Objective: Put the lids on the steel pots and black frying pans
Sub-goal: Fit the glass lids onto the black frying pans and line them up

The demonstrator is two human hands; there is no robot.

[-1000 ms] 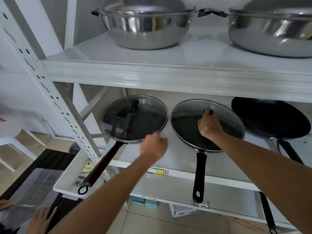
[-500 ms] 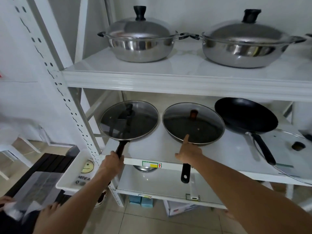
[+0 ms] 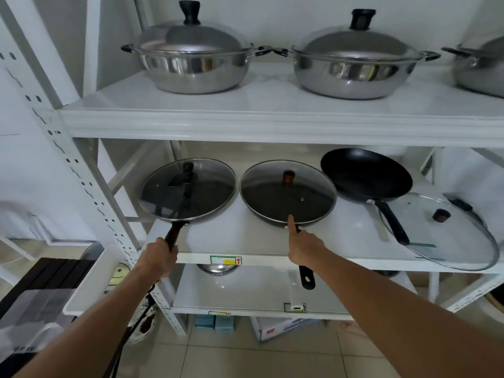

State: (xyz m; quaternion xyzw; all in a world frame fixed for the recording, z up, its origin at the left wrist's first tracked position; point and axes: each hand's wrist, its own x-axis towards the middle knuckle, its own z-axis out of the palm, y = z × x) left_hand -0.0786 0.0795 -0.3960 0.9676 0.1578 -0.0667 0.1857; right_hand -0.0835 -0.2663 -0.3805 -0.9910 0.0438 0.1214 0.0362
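On the middle shelf (image 3: 245,236) stand three black frying pans. The left pan (image 3: 188,189) wears a glass lid, and my left hand (image 3: 161,257) grips its dark handle at the shelf's front edge. The middle pan (image 3: 287,197) is also under a glass lid with a brown knob. My right hand (image 3: 302,245) points one finger onto its front rim, above its handle. The right pan (image 3: 365,175) is uncovered, and a loose glass lid (image 3: 447,230) lies flat beside it. Two steel pots (image 3: 191,66) (image 3: 354,69) on the top shelf carry domed steel lids.
A third steel pot (image 3: 482,69) is cut off at the top right. The white rack's perforated upright (image 3: 68,159) stands left of my left arm. A white tray (image 3: 92,282) and dark slatted items sit low left. Boxes (image 3: 278,327) rest under the bottom shelf.
My right hand has left the middle lid's knob and come down to point at the pan's front rim. My left hand has taken hold of the left pan's handle. The view has pulled back.
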